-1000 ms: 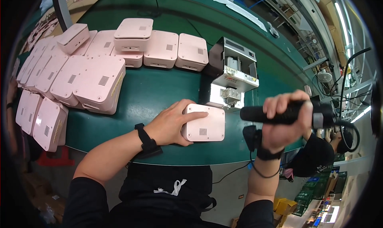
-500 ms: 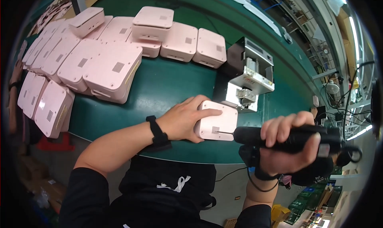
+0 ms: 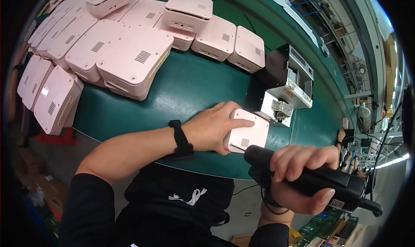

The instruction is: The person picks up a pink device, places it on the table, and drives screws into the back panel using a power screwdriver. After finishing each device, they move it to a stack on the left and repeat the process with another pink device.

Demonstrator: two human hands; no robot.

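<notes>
A small pale pink plastic box (image 3: 255, 132) with a slotted grille and corner holes lies on the green tabletop. My left hand (image 3: 210, 128) grips its left side, one finger stretched over the top face. In my right hand (image 3: 298, 171) is a black corded electric screwdriver (image 3: 330, 182), held tilted with its body to the right. Its thin bit reaches across the box's near edge, and the tip is at the hole in the near left corner. Whether a screw sits on the tip is too small to tell.
Many larger pale pink boxes (image 3: 134, 52) stand in rows and stacks on the left and far side. Beyond the small box is a black and white machine (image 3: 298, 87), resembling a screw feeder. The green table (image 3: 186, 82) has its near edge by my body.
The screwdriver's bit has shifted from beside the grille to the near left corner hole, and the tool is now more tilted. My left hand keeps its grip; the whole view has shifted slightly.
</notes>
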